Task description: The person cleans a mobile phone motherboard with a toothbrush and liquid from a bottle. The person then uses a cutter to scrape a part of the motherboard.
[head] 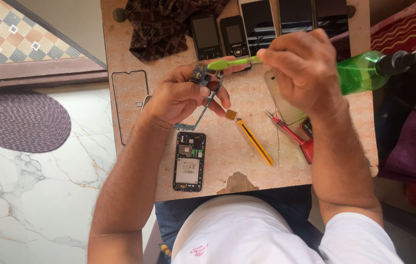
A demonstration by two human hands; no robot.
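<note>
Left hand (181, 95): fingers clenched around a circuit board (203, 80), held up above the counter (227, 156), tilted, its long edge running down toward the wrist.
Right hand (303, 73): fingers grasping the handle of a green toothbrush (230, 62), pinched near the fingertips (the rest of the handle is hidden in the fist).
Toothbrush: lies nearly level, its head touching the top end of the circuit board.
Circuit board: in the air between the two hands, over the middle of the counter.
Open phone (189, 161): lies flat with its back off, just below the left hand, near the counter's front edge.
Yellow knife (255, 142): lies slanted beside the open phone, to its right.
Red screwdriver (293, 134): lies under the right wrist, partly hidden.
Green bottle (364, 72): lies on its side behind the right hand.
Phones (220, 34): a row at the far edge, next to a dark cloth (161, 24).
Screen frame (129, 98): flat at the left side of the counter.
</note>
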